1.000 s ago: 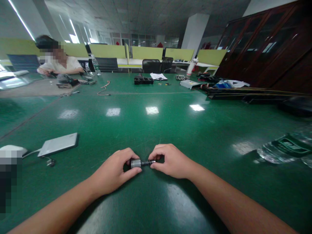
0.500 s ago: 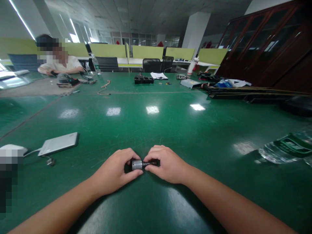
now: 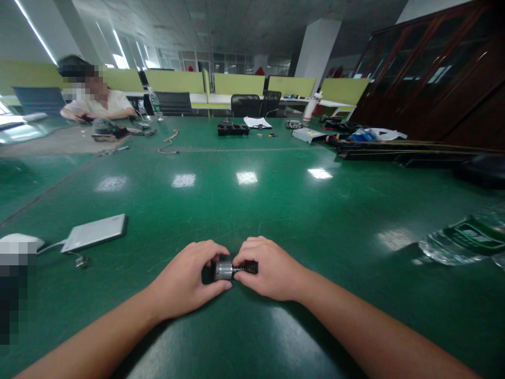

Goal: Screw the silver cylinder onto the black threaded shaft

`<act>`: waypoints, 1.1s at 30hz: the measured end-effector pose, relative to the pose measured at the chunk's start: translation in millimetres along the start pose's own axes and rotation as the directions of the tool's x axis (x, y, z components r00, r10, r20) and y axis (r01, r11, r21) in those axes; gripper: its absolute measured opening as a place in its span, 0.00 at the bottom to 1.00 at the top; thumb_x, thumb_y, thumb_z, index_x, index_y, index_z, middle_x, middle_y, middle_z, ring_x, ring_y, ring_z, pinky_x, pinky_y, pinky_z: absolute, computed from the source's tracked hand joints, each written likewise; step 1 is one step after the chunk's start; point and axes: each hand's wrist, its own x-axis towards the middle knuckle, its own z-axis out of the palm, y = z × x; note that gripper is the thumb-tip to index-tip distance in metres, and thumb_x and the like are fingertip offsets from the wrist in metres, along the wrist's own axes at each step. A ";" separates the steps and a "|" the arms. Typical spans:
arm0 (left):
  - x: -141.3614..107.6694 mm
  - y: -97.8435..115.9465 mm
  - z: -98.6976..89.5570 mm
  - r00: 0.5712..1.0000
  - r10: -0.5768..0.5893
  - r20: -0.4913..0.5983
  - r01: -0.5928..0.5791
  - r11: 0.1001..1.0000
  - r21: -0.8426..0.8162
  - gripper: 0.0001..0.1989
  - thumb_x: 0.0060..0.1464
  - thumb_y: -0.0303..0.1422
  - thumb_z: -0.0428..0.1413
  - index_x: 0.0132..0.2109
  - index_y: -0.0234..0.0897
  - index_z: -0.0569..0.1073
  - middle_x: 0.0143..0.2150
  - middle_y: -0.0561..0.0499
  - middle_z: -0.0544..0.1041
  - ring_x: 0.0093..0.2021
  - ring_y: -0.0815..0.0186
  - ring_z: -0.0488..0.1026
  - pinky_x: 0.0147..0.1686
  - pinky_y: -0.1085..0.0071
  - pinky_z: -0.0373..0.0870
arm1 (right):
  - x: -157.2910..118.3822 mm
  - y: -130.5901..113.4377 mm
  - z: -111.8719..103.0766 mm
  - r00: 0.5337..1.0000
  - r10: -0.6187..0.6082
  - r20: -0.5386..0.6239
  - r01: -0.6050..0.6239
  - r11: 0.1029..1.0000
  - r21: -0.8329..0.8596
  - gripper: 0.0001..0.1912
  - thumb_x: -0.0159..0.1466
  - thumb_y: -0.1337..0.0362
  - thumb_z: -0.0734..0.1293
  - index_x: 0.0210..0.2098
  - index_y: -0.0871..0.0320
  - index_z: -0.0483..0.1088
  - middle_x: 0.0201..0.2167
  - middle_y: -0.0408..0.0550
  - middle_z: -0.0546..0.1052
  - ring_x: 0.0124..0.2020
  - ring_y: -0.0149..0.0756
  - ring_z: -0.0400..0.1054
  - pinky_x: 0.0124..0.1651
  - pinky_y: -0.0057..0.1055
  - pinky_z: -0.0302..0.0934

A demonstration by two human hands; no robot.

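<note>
A small silver metal cylinder (image 3: pixel 224 270) with a thin, dark, ridged shaft (image 3: pixel 245 268) lies sideways low over the table, between my two hands. My left hand (image 3: pixel 191 276) curls around the cylinder from the left, thumb along its near side and fingers over its far side. This hold looks loose, and I cannot tell whether every fingertip touches. From the right, my right hand (image 3: pixel 272 268) has its thumb and forefinger closed about the shaft near the cylinder. The shaft's right end is partly hidden in that hand.
On the green table (image 3: pixel 221 205), a white flat box (image 3: pixel 94 232) with a cable lies left and a plastic water bottle (image 3: pixel 469 239) lies right. A black tray (image 3: pixel 233 129) and dark long parts (image 3: pixel 394 150) are farther back. A person (image 3: pixel 98 100) sits far left.
The fingers of my left hand have loosened slightly around the cylinder, and more of its silver side shows. The cylinder has shifted a little to the right. My right hand has barely moved.
</note>
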 end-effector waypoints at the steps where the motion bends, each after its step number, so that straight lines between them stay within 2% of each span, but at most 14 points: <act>1: -0.5 0.2 -0.1 1.000 -0.003 -0.009 0.003 1.000 -0.004 0.21 0.51 0.35 0.64 0.51 0.40 0.70 0.41 0.51 0.74 0.40 0.60 0.71 0.41 0.64 0.66 | 0.1 0.2 0.2 1.000 -0.002 0.001 0.002 1.000 -0.002 0.05 0.58 0.68 0.72 0.35 0.58 0.78 0.32 0.46 0.80 0.38 0.37 0.70 0.44 0.34 0.58; 7: 0.2 -1.4 -1.4 1.000 0.011 0.008 -0.011 0.999 -0.046 0.07 0.55 0.33 0.60 0.41 0.39 0.72 0.36 0.53 0.73 0.37 0.62 0.71 0.39 0.67 0.65 | -0.3 -0.7 0.2 1.000 -0.011 -0.014 0.011 1.000 0.003 0.05 0.58 0.68 0.71 0.35 0.58 0.78 0.31 0.45 0.79 0.36 0.35 0.69 0.42 0.33 0.58; 33: 0.9 2.4 -4.6 0.999 -0.036 0.029 0.037 0.998 -0.041 0.08 0.56 0.36 0.59 0.41 0.39 0.71 0.37 0.52 0.74 0.37 0.62 0.70 0.39 0.67 0.64 | -2.7 2.2 -4.0 0.999 -0.050 -0.011 0.050 0.999 -0.003 0.05 0.58 0.69 0.70 0.35 0.58 0.77 0.30 0.45 0.78 0.35 0.36 0.68 0.42 0.33 0.59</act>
